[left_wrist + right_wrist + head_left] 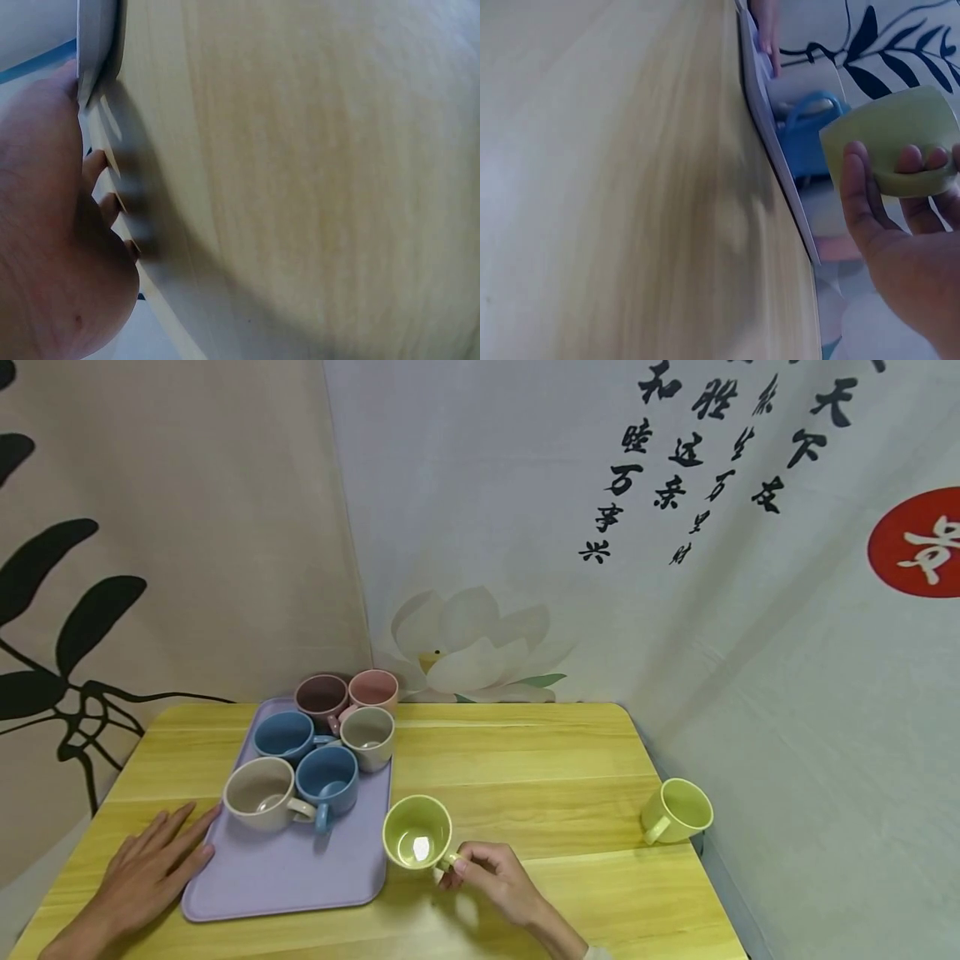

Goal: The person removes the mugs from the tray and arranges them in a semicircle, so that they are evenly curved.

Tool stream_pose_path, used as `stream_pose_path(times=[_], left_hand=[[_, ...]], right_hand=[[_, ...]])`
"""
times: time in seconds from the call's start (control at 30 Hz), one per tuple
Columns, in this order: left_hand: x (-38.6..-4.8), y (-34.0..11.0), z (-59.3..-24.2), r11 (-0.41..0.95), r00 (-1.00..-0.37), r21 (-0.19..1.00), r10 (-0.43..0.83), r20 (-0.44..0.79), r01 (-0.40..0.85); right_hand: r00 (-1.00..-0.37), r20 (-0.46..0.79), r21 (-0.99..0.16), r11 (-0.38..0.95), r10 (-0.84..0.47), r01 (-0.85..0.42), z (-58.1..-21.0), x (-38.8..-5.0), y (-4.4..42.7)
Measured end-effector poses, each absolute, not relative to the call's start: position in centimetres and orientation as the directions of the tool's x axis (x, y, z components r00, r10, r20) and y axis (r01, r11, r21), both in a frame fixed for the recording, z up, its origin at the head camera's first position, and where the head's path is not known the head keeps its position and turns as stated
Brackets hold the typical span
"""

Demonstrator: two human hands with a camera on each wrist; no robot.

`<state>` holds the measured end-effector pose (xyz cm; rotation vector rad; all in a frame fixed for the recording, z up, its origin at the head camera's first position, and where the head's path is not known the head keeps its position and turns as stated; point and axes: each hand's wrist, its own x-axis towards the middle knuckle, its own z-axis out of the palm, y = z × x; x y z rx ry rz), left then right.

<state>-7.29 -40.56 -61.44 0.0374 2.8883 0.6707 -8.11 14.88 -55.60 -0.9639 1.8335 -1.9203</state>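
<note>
A yellow-green mug [417,833] hangs above the table by the right edge of the purple tray [292,885]. My right hand [495,881] grips it by the handle; in the right wrist view the fingers [853,176] curl at the handle of that mug [892,135]. My left hand [153,864] lies with straight fingers against the tray's left edge. The left wrist view shows this hand [67,217] beside the tray edge [97,45]. On the tray stand a cream mug [258,793], a blue mug [327,781] in front and another blue mug [283,735] behind.
Farther back on the tray are a grey mug [367,739], a dark pink mug [322,700] and a pink mug [373,689]. A second yellow-green mug [677,811] stands at the right edge of the wooden table [517,760]. Printed cloth [480,510] hangs behind.
</note>
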Motion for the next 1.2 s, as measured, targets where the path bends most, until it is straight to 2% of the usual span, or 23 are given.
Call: stream_pose_path(times=[0.17,0.53,0.73,0.9,1.2], left_hand=[[-7.3,-40.6,-61.6,0.898,-0.985,0.439,0.06,-0.164,-0.018],[-7.2,-40.6,-61.8,0.897,-0.985,0.441,0.058,-0.162,-0.02],[-7.3,-40.6,-61.8,0.897,-0.985,0.442,0.057,-0.164,-0.022],[-7.3,-40.6,-61.7,0.894,-0.983,0.447,0.055,-0.175,-0.03],[-7.5,-40.7,-61.8,0.895,-0.983,0.446,0.053,-0.176,-0.031]], right_hand=[[-0.775,0.275,-0.961,-0.131,-0.569,-0.244,-55.7,-8.7,15.8],[-0.898,0.208,-0.978,-0.053,-0.387,-0.204,-56.5,-9.3,17.3],[-0.936,0.21,-0.976,-0.002,-0.281,-0.219,-56.5,-9.7,18.1],[-0.97,0.163,-0.985,0.023,-0.179,-0.17,-56.5,-9.8,18.8],[-0.99,0.136,-0.99,0.021,-0.034,-0.137,-56.9,-10.3,19.5]])
